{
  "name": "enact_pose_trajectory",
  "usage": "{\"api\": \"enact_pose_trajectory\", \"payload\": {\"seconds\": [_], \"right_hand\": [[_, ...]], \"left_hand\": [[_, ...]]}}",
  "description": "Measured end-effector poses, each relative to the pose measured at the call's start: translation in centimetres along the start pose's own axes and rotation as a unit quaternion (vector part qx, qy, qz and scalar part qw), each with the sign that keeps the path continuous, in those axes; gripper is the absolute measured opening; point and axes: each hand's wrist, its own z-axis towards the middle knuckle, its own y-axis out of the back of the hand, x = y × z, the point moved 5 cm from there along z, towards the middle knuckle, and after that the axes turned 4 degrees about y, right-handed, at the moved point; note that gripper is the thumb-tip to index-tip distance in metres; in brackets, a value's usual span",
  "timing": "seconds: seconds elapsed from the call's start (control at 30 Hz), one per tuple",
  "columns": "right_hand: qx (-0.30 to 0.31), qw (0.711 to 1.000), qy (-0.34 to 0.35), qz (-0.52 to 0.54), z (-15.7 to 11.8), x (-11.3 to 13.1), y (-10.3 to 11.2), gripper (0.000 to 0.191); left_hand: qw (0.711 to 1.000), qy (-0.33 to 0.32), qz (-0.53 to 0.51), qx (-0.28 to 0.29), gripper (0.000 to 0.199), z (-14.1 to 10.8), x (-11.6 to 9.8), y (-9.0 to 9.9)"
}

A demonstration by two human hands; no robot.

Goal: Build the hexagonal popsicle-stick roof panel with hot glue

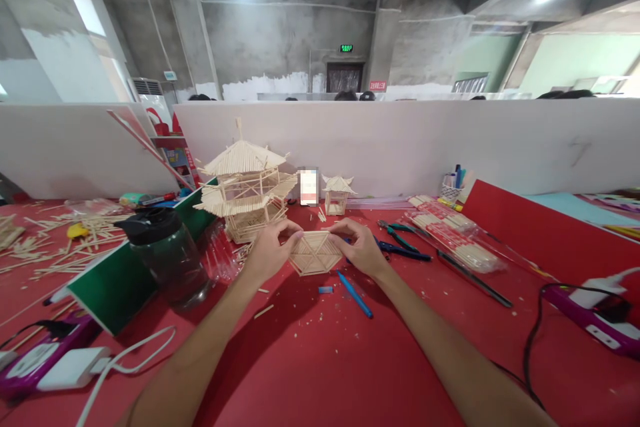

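Note:
Between my two hands is a hexagonal panel of thin wooden sticks [316, 255], its flat face turned toward me and tilted. My left hand [274, 247] pinches its upper left corner, and my right hand [361, 247] pinches the upper right one. Just below the panel, a blue pen [356, 295] and a small blue cap [325, 289] lie on the red table [310, 373]. A large two-tiered stick pavilion [245, 190] stands behind my left hand. Farther back, a small stick pavilion [338, 195] stands near the partition.
A dark water bottle [167, 257] stands at the left by a green board [115, 290]. Pliers [397, 233] and bagged sticks [463, 243] lie to the right. Loose sticks [75, 247] cover the far left. Power strips [600, 327] and cables sit at both sides.

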Motion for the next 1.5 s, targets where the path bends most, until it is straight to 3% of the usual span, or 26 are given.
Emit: {"api": "enact_pose_trajectory", "payload": {"seconds": [0.8, 0.9, 1.5], "right_hand": [[-0.011, 1.000, -0.008, -0.017, -0.02, 0.21, -0.11, 0.013], [-0.011, 1.000, -0.007, -0.016, -0.03, 0.14, -0.11, 0.012], [0.001, 1.000, -0.012, -0.025, 0.02, 0.32, -0.16, 0.014]], "left_hand": [[1.000, -0.029, 0.010, -0.003, 0.015, -0.25, -0.38, 0.08], [1.000, -0.029, -0.004, 0.005, 0.022, -0.32, -0.29, 0.11], [1.000, -0.003, 0.010, 0.011, 0.019, -0.06, -0.51, 0.02]]}}
